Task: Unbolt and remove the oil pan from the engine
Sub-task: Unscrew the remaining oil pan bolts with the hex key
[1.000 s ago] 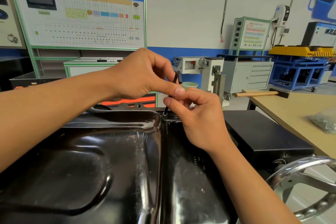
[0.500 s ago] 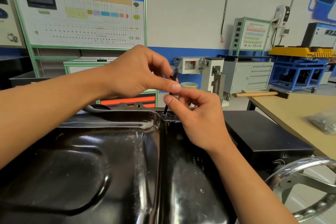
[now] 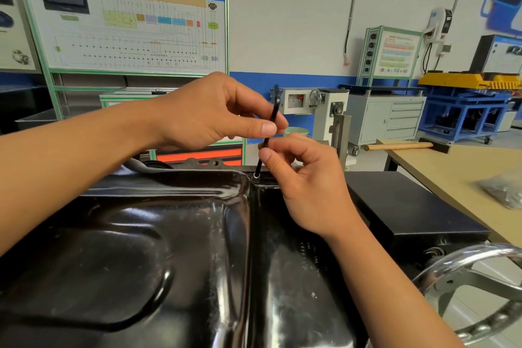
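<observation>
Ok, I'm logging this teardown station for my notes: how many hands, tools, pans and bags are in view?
Hands: 2 (left hand, right hand)
Tools: 2 (hex key pinched by both hands, hammer on the bench)
Pans: 1 (oil pan)
Bags: 1 (plastic bag)
Total: 6
</observation>
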`<state>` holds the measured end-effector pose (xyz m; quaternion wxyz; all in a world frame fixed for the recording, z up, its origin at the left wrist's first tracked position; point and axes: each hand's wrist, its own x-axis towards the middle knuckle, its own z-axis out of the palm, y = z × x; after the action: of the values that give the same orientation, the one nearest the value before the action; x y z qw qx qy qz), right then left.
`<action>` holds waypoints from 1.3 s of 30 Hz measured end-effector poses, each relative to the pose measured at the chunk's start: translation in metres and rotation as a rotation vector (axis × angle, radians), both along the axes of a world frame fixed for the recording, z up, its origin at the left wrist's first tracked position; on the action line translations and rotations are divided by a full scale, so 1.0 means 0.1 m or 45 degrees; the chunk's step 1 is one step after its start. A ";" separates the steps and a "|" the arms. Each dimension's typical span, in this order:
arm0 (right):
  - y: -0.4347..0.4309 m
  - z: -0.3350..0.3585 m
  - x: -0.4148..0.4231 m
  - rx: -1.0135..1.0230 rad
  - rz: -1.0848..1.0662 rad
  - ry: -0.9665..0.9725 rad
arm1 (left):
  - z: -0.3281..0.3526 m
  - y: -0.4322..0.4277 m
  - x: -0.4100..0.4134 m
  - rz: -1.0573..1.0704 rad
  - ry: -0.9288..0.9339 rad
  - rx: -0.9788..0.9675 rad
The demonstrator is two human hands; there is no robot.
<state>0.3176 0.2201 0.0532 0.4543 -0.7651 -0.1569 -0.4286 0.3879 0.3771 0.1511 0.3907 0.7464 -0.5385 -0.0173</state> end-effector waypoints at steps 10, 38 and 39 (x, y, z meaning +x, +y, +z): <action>0.01 0.00 0.02 0.108 0.015 0.014 | 0.00 -0.07 -0.08 0.069 -0.037 -0.138; 0.01 0.00 0.02 0.120 -0.009 -0.015 | -0.05 -0.11 -0.03 0.034 -0.013 -0.173; 0.01 0.00 0.01 0.096 -0.008 -0.014 | -0.04 -0.11 -0.03 0.028 -0.011 -0.174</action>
<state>0.3189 0.2214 0.0535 0.4806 -0.7454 -0.1406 -0.4400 0.3845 0.3657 0.1466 0.4384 0.7239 -0.5320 0.0270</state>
